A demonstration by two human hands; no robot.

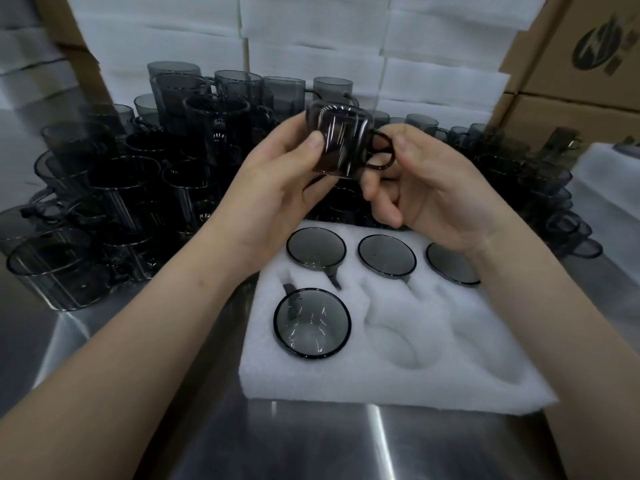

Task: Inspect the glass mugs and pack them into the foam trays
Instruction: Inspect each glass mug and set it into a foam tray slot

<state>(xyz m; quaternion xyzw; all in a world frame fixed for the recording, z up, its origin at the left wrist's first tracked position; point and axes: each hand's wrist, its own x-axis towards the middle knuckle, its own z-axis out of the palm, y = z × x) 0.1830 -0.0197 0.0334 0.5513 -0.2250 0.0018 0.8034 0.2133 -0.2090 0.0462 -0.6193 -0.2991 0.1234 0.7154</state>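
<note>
Below the fingers point(313, 142), the foam tray point(398, 386) has two open pockets, near-middle and near-right; four packed mugs point(311, 322) fill the others. Beyond and left of the fingers, loose mugs point(104, 188) crowd the table point(311, 445); cardboard boxes point(571, 64) wall the right. Nearer than the tray, bare table lies open.

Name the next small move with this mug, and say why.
Probably lower the glass mug into the empty middle pocket of the foam tray's near row: left hand and right hand hold it aloft, and four other pockets already hold mugs.
</note>
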